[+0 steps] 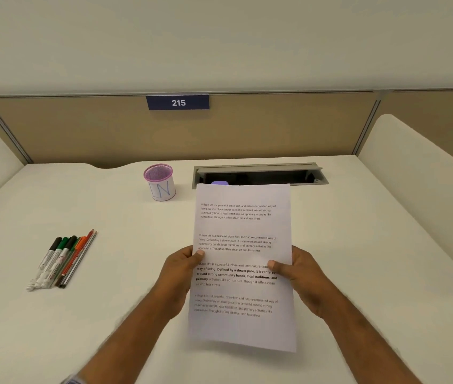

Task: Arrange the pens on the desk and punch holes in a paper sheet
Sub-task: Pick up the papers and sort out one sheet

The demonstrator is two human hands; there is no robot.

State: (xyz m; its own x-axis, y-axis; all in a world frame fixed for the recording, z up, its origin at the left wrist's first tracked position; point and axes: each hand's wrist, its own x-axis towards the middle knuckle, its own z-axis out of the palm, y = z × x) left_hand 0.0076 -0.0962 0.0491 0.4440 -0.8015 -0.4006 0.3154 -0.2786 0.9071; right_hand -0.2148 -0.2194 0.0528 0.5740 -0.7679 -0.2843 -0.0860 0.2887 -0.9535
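Note:
A printed paper sheet (243, 228) is held up above the desk in the middle of the view. My left hand (181, 270) grips its left edge with the thumb on the front. My right hand (296, 273) grips its right edge the same way. Several pens and markers (61, 260) lie side by side in a neat row on the desk at the left, apart from both hands. A small purple object (219, 183), mostly hidden, peeks above the top edge of the sheet.
A pink mesh pen cup (160, 182) stands at the back of the white desk (109, 286). An open grey cable tray (260, 174) is set into the desk behind the sheet. Beige partitions bound the desk at the back and sides.

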